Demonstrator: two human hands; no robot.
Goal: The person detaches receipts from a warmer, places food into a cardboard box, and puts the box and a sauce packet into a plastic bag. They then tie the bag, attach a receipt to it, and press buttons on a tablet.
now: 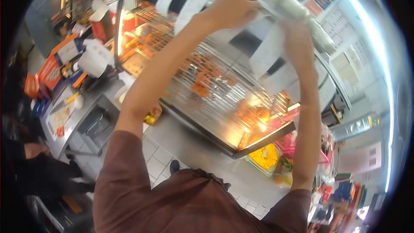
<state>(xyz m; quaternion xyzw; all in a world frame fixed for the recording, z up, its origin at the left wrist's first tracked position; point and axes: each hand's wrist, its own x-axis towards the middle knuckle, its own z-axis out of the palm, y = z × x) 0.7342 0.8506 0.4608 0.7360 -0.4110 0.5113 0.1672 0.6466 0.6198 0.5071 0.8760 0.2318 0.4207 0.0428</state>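
Both my arms reach up over the top of a heated glass display cabinet, where browned food pieces lie on wire racks. My left hand is at the cabinet's upper edge with its fingers curled in; what they close on is hidden. Long white paper slips hang down just left of it. Smeared by motion, my right hand overlaps a white printed slip over the glass. Right behind that hand lies a stack of clear plastic packaging.
A tray of yellow food stands below the cabinet's right end. Orange boxes crowd a metal counter at left. Near the lower left is another person in dark clothes. Shelves with goods line the right.
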